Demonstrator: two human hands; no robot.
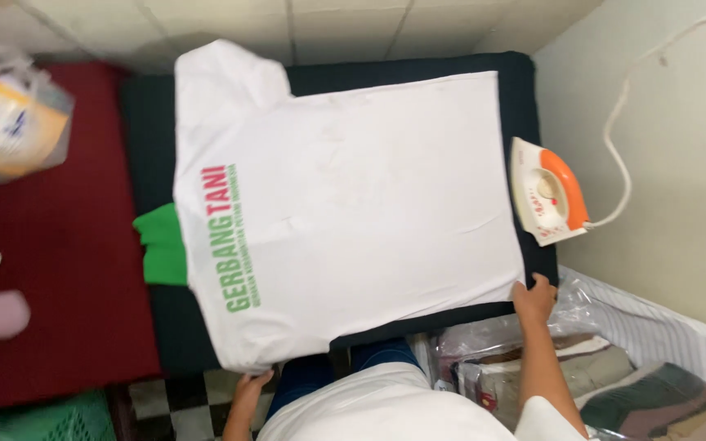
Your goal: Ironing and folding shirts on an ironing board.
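Observation:
A white T-shirt (353,196) with a green collar and green and red lettering lies spread flat, back up, on a black padded mat (149,122). My left hand (251,384) grips the shirt's near sleeve edge at the bottom. My right hand (534,298) pinches the shirt's near hem corner at the mat's right edge. An orange and white electric iron (547,192) stands at the mat's right side, apart from both hands.
The iron's white cord (623,114) runs up along the pale wall at right. Clear bags of folded clothes (533,359) sit beside my right arm. A red carpet (59,269), a yellow packet (2,122) and a green basket (51,416) lie at left.

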